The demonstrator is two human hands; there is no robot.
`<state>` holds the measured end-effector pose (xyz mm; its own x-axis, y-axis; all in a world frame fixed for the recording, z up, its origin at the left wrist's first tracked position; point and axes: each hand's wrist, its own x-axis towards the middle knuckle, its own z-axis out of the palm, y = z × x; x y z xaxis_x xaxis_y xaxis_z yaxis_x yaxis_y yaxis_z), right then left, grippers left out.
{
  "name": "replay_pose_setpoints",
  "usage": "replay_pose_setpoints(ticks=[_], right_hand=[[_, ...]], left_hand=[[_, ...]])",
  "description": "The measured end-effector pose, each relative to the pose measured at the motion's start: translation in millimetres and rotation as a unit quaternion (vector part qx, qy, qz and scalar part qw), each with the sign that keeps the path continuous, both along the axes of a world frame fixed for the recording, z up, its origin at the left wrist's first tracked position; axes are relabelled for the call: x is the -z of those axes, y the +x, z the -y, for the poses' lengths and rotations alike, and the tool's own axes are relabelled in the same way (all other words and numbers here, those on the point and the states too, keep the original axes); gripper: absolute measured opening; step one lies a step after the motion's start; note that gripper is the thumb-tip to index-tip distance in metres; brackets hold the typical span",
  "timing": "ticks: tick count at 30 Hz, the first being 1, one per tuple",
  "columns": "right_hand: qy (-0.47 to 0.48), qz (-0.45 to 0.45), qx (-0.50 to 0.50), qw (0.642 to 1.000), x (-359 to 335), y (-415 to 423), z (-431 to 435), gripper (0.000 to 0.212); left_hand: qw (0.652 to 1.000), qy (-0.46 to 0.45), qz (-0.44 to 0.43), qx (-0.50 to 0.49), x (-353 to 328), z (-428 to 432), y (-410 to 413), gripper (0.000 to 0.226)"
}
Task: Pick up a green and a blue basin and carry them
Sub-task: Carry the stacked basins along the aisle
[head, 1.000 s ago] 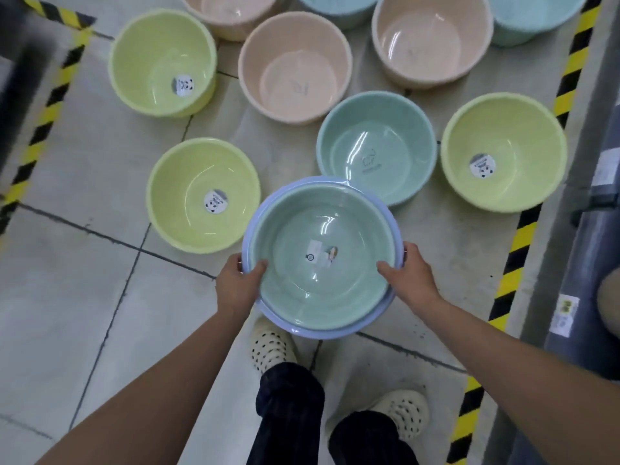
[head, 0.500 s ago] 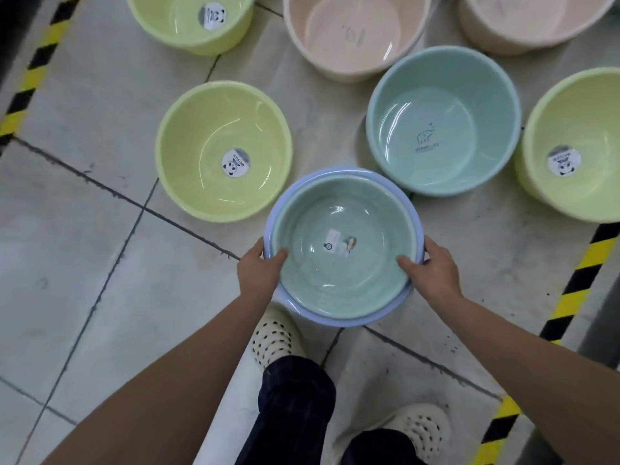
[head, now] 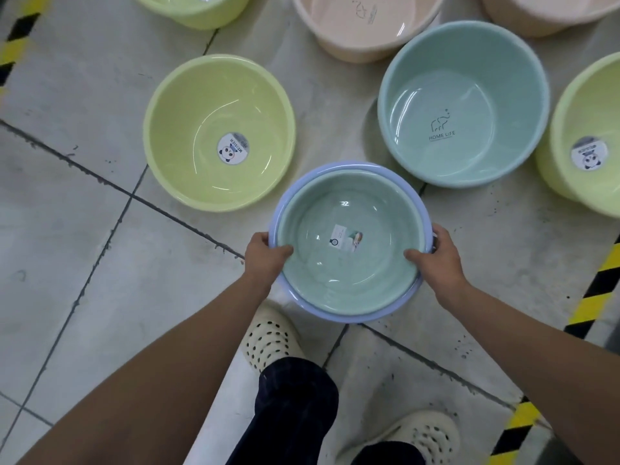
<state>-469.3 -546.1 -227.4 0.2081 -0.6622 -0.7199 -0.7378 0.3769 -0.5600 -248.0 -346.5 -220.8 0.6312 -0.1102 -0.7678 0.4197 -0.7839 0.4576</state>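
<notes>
I log one green basin (head: 349,266) nested in a blue basin (head: 352,317), mouths up, round with no long axis, held above the tiled floor (head: 100,263). Left hand (head: 265,255) and right hand (head: 437,261) grip opposite rims, thumbs hooked inside.

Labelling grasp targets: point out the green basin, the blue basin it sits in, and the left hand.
green basin (head: 322,253): head view, on its inner floor.
blue basin (head: 352,317): head view, on its near-side rim.
left hand (head: 265,255): head view, on the back of the hand.
</notes>
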Motion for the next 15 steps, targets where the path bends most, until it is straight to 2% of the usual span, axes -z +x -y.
replay_pose_setpoints(ticks=[2, 5, 12, 15], right_hand=[[0.009, 0.011, 0.022, 1.0, -9, 6, 2, 0.061], [0.016, 0.014, 0.023, 1.0, -38, 15, -1, 0.059], [0.006, 0.002, -0.018, 1.0, -147, 52, -4, 0.051], [0.004, -0.005, -0.039, 0.999, -196, 83, -7, 0.041]], left_hand=[[1.0, -0.011, -0.028, -0.001, -9, -1, 10, 0.041], [0.999, -0.028, -0.022, -0.014, -38, -8, 17, 0.05], [0.995, -0.071, -0.009, -0.067, -144, -31, 39, 0.057], [0.99, -0.097, 0.002, -0.106, -195, -39, 55, 0.051]])
